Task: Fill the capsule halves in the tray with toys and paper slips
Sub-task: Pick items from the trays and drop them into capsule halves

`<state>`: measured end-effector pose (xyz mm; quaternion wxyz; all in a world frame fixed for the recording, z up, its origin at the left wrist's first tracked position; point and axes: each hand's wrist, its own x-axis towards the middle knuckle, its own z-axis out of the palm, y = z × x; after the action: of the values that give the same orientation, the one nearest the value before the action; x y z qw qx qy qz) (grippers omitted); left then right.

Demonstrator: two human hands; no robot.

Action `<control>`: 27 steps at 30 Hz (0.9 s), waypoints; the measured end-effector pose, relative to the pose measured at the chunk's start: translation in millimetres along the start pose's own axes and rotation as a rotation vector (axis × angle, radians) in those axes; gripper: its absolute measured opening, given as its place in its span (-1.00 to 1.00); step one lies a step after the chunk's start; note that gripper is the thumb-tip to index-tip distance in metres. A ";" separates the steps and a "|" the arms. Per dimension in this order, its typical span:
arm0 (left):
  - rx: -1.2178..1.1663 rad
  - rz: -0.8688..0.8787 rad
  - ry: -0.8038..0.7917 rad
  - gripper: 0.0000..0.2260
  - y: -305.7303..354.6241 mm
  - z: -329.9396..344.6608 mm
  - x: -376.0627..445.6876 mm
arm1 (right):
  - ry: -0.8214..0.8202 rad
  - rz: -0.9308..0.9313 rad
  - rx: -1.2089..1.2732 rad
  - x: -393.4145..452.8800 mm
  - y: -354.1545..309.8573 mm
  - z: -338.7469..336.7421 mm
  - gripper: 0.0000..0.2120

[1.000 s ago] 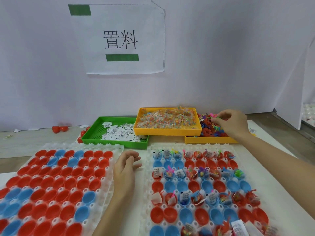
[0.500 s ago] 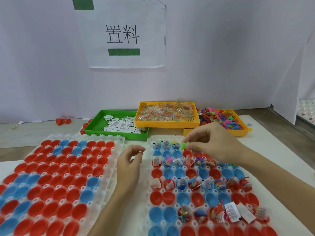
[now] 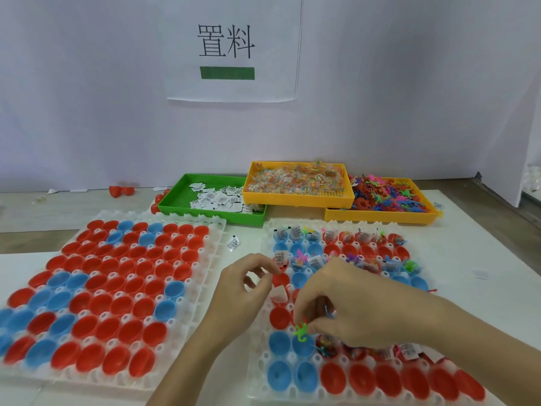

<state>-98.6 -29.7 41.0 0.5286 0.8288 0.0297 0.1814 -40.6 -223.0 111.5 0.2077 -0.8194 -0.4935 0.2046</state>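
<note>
White table (image 3: pixel 483 253) – right hand (image 3: pixel 360 312) fingers pinch green toy (image 3: pixel 301 332) over blue capsule half (image 3: pixel 303 345) – left hand (image 3: pixel 243 291) loosely curled

The white table (image 3: pixel 497 259) bears two capsule trays (image 3: pixel 210 259) in front; behind them, a green tray (image 3: pixel 175 200) and yellow trays (image 3: pixel 298 199).

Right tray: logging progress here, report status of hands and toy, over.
Right hand pinches green toy over a blue capsule half. Left hand curled, empty, at right tray edge. Nothing in the way.
</note>
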 end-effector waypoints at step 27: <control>-0.087 -0.125 0.432 -0.71 -54.8 26.5 41.4 | 0.639 0.509 -0.073 149.7 133.6 -97.5 -0.74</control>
<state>-43.4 -18.6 -6.4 0.5555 0.7435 0.1858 0.3228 173.1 -159.7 100.5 0.2639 -0.9445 -0.1928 -0.0331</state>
